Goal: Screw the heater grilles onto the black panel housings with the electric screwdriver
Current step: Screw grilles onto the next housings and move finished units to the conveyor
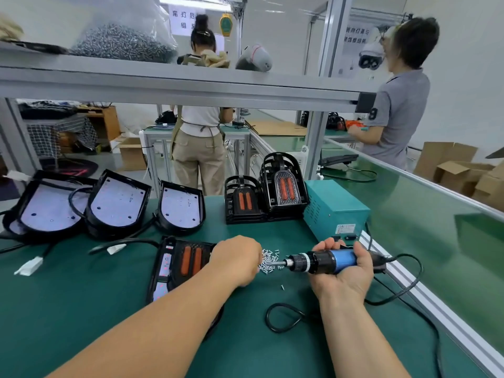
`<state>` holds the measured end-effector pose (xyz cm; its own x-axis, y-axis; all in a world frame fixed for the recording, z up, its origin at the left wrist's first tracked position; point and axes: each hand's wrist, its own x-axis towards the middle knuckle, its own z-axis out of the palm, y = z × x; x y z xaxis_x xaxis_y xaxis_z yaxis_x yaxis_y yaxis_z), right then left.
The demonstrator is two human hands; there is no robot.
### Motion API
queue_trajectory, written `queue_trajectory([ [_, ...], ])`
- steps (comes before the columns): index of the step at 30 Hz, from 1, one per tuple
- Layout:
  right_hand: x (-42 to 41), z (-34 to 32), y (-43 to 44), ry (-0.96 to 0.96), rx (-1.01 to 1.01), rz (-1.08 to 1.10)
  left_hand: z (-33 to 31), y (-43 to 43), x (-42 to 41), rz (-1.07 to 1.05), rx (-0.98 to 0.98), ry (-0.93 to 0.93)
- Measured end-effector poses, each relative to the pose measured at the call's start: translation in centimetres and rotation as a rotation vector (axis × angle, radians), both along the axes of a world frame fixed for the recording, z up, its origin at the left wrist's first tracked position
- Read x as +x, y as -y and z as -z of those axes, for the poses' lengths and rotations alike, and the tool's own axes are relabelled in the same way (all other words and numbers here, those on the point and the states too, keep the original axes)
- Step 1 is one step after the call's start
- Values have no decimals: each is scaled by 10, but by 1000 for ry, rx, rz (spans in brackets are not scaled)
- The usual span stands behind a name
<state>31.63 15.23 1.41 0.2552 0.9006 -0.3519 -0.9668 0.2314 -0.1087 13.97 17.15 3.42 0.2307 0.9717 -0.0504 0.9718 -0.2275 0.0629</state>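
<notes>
My right hand (344, 271) grips the blue-and-black electric screwdriver (319, 261), held level with its bit pointing left into a small heap of silver screws (270, 260) on the green mat. My left hand (236, 259) reaches over to that heap, fingers curled down at its left edge; what the fingertips pinch is hidden. Under my left forearm lies a black panel housing (163, 268) with a grille showing two orange bars (191, 260) set on it. One loose screw (282, 287) lies nearer to me.
Three more black housings with white insides (114, 204) lean at the back left, and stacked grilles (283, 186) stand at back centre. A teal power box (335, 208) sits to the right, its black cable (283, 319) looping on the mat. Two people work beyond the bench.
</notes>
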Motion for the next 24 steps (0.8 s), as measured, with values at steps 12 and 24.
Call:
queue_trajectory([
  [12,-1,-1,3,-71,6,-21,4,0,6,0,28,-116],
  [24,0,-2,4,-107,-1,-15,-5,9,13,-21,9,-177],
])
